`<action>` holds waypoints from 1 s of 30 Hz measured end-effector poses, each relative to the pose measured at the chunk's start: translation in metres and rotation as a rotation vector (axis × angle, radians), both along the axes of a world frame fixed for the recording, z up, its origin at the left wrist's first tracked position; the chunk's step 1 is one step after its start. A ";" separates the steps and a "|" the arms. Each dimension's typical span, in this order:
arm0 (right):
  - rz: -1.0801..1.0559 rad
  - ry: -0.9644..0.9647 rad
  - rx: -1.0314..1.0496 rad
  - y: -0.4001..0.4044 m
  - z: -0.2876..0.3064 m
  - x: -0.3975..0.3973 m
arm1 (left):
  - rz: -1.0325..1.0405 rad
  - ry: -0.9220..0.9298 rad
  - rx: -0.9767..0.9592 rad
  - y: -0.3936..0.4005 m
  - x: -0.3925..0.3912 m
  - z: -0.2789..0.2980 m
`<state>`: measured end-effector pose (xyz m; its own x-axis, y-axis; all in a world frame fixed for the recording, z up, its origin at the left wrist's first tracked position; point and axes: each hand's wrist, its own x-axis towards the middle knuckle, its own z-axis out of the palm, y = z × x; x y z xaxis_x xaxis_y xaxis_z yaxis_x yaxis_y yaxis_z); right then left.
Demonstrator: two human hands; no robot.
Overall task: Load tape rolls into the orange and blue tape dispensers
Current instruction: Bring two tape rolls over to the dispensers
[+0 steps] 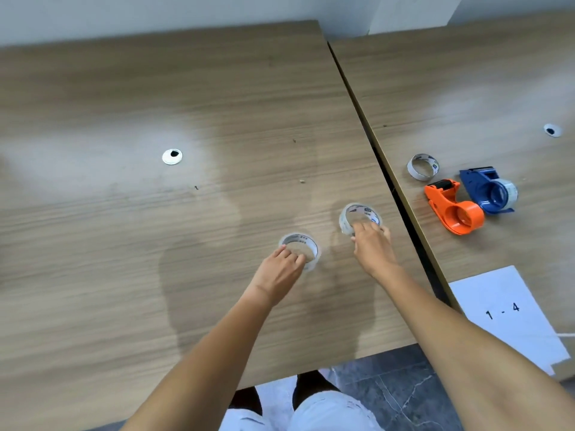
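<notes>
Two clear tape rolls lie flat on the left wooden table. My left hand [281,269] grips the near rim of the nearer tape roll [303,244]. My right hand [371,245] has its fingers closed over the near rim of the farther tape roll [357,214]. On the right table the orange tape dispenser [452,206] lies on its side with an empty hub. Beside it the blue tape dispenser [488,189] carries a clear roll on its hub. A bare cardboard tape core [422,166] stands just behind them.
A dark gap [382,163] separates the two wooden tables. A white sheet marked "1 - 4" [510,312] lies on the right table's near edge. Cable grommets [172,156] sit in both tabletops. My legs and the grey floor show below the table edge.
</notes>
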<state>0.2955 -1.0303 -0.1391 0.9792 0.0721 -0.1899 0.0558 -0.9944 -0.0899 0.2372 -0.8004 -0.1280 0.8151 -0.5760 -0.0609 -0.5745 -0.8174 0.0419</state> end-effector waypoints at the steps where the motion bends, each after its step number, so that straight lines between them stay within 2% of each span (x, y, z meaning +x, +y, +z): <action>1: -0.014 0.001 -0.003 0.013 0.002 -0.005 | 0.036 0.025 -0.005 0.017 0.000 0.003; 7: -0.020 0.076 -0.009 0.099 0.009 -0.046 | 0.125 0.125 -0.054 0.109 -0.020 0.019; 14: 0.128 0.134 -0.011 0.188 0.011 -0.081 | 0.214 0.158 -0.008 0.195 -0.047 0.021; 18: 0.201 0.163 -0.040 0.220 0.009 -0.086 | 0.243 0.173 0.058 0.226 -0.060 0.024; 21: 0.275 0.164 -0.021 0.241 0.006 -0.085 | 0.270 0.094 0.107 0.245 -0.067 0.025; 28: 0.262 0.197 -0.054 0.293 0.008 -0.090 | 0.344 0.221 0.129 0.291 -0.085 0.031; 30: 0.264 0.190 -0.061 0.314 0.006 -0.094 | 0.307 0.180 0.139 0.313 -0.086 0.025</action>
<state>0.2019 -0.7168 -0.1332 0.8750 0.3013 -0.3789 0.2999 -0.9518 -0.0645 0.1511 -0.4876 -0.1029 0.9178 -0.2824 -0.2792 -0.2951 -0.9554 -0.0038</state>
